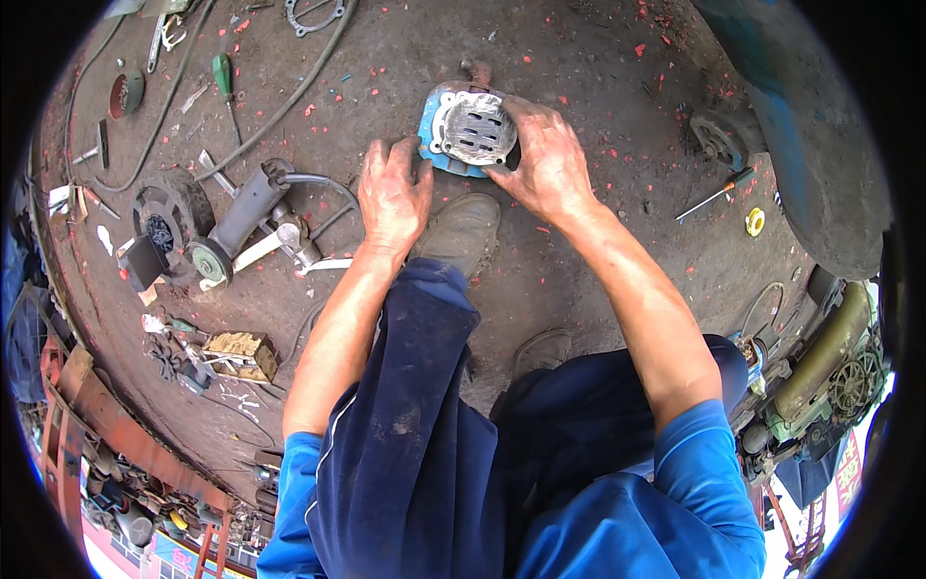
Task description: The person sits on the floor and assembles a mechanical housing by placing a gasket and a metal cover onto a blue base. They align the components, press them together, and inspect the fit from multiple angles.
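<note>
A silvery round metal plate with slots and bolt ears (pixel 476 128), which looks like a compressor valve plate, lies on a blue metal casting (pixel 431 114) ahead of my feet. The casting rests on the floor, a rusty stub (pixel 476 69) sticking out from its far side. My right hand (pixel 548 159) grips the plate's right edge, thumb at the near side and fingers at the far side. Beside the casting's left edge is my left hand (pixel 394 193), fingers apart and holding nothing; whether its fingertips touch the casting I cannot tell.
An angle grinder (pixel 241 222) lies on the left beside a wheel (pixel 174 207) and a hammer (pixel 294 236). Farther off are a green-handled screwdriver (pixel 224 77) and a flat gasket (pixel 313 13). Another screwdriver (pixel 714 193) and a yellow tape roll (pixel 754 222) lie right.
</note>
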Demonstrator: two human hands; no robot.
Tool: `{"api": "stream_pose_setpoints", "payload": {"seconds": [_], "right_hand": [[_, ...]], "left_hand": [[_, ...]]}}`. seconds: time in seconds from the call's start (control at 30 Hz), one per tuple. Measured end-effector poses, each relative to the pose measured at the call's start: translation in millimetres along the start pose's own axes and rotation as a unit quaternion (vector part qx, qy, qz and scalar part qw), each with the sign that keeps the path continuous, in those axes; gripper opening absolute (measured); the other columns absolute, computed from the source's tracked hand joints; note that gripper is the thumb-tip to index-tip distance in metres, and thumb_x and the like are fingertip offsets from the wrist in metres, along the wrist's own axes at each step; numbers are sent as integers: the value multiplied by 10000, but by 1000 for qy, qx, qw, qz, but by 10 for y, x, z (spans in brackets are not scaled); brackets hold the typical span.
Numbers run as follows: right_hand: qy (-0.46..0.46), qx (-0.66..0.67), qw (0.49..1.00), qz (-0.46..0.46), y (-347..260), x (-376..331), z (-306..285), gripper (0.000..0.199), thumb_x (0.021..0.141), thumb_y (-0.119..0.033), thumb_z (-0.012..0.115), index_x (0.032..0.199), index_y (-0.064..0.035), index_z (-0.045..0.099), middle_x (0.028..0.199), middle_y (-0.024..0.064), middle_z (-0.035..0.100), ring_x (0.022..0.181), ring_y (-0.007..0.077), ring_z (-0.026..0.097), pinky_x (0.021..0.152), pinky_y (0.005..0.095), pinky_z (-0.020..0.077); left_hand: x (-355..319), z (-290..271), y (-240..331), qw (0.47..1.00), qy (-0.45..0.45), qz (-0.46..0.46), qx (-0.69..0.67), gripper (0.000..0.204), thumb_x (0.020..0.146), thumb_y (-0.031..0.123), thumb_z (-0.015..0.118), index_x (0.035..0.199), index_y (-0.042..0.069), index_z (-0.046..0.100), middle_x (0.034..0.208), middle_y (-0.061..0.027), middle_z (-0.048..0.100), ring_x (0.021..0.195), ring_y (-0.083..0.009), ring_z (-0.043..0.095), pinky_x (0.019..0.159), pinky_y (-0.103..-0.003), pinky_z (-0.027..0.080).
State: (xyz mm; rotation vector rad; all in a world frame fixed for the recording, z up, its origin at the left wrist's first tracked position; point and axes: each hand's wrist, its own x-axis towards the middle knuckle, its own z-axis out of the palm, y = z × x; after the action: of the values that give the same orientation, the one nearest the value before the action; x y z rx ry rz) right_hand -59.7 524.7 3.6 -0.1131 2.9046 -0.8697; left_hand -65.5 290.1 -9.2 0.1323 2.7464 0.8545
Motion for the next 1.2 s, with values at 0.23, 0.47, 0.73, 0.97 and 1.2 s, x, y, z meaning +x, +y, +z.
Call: {"api": "stream_pose_setpoints", "payload": {"seconds": [0.23, 0.47, 0.73, 0.97, 1.2], "right_hand": [[-34, 7, 999, 21, 6, -9, -32, 831, 738, -258, 910, 1442, -59, 517, 1448, 176, 587, 1355, 408, 539, 1157, 551, 412], [-15, 3, 1000, 23, 58, -12, -93, 809, 732, -262, 915, 1421, -60, 540, 1418, 163, 614, 1339, 386, 552, 1144, 534, 428], [21, -22, 998, 62, 268, -5, -213, 824, 701, -235, 939, 1405, -56, 550, 1342, 183, 647, 1273, 375, 588, 1073, 487, 487], [20, -26, 996, 80, 313, -14, -289, 845, 684, -223, 954, 1408, -53, 553, 1329, 177, 653, 1257, 379, 594, 1066, 485, 493], [13, -25, 997, 78, 241, -45, -223, 826, 708, -267, 945, 1405, -49, 559, 1309, 184, 664, 1247, 385, 601, 1069, 495, 490]], "left_hand": [[13, -36, 35, 1000, -9, -6, 7, 431, 899, 209, 740, 1298, 67, 663, 1263, -310, 655, 1338, -557, 493, 1120, -558, 426], [16, -23, 6, 1000, 0, 0, 6, 429, 897, 210, 739, 1293, 65, 664, 1275, -330, 641, 1333, -549, 500, 1117, -556, 431], [38, -91, 86, 1000, -17, -16, -7, 436, 892, 210, 743, 1292, 55, 663, 1342, -373, 582, 1326, -545, 507, 1122, -547, 434], [32, -91, 78, 1000, -21, -17, 2, 474, 891, 218, 749, 1316, 35, 648, 1365, -415, 548, 1338, -554, 496, 1135, -540, 427], [45, -104, 90, 1000, -26, -13, -7, 471, 888, 220, 754, 1309, 33, 654, 1364, -416, 546, 1329, -551, 506, 1126, -536, 436]]}}
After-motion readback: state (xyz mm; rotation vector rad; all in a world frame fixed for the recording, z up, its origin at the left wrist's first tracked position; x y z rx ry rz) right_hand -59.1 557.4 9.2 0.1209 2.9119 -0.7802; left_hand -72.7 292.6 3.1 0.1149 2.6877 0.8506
